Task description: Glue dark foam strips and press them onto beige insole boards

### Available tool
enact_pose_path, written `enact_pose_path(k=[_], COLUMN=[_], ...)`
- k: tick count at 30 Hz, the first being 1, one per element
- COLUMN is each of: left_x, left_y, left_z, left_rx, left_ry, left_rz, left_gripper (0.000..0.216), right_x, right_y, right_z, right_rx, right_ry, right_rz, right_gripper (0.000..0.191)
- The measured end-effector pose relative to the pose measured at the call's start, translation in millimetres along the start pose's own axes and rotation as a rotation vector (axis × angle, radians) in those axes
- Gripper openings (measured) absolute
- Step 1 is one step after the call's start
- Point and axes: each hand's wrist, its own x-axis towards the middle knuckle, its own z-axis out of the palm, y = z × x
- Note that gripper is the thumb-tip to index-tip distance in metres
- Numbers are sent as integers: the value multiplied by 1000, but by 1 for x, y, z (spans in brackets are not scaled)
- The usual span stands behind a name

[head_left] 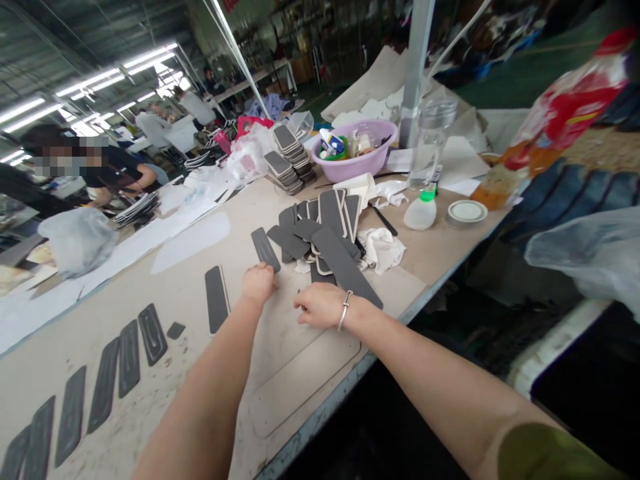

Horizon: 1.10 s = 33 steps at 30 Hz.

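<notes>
My left hand point(259, 284) has its fingers closed at the near end of a dark grey rounded strip point(265, 248) on the table. To its right, my right hand point(323, 305), with a silver bangle at the wrist, hovers low over the tabletop. Its fingers are loosely bent and a little apart, with nothing visible in them. Just beyond it lies a loose heap of grey strips with pale edges point(331, 212). One long grey strip point(345, 263) slants down from the heap behind my right wrist. Another grey strip point(216, 300) lies left of my left hand.
Several dark strips with looped marks point(129, 359) lie in a row at left. Stacked strips point(290, 152), a purple basin point(357, 157), a water jar point(433, 143), a small white bottle point(420, 213) and a red-labelled bottle point(565, 113) stand beyond. A co-worker point(117, 170) sits at far left.
</notes>
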Motion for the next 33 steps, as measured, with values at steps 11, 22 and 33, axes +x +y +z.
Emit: enact_pose_path(k=[11, 22, 33], left_x=[-71, -270, -358], left_y=[-27, -63, -50], left_z=[-59, -108, -113], left_rx=[-252, -1100, -1502], left_ry=[309, 499, 513], left_rz=[-247, -509, -751], left_gripper=[20, 21, 24], right_x=[-20, 9, -10], right_y=[-33, -65, -39], right_z=[19, 69, 56], right_rx=[-85, 130, 913], right_ry=[-280, -126, -172], right_rz=[-155, -312, 54], right_gripper=[56, 36, 27])
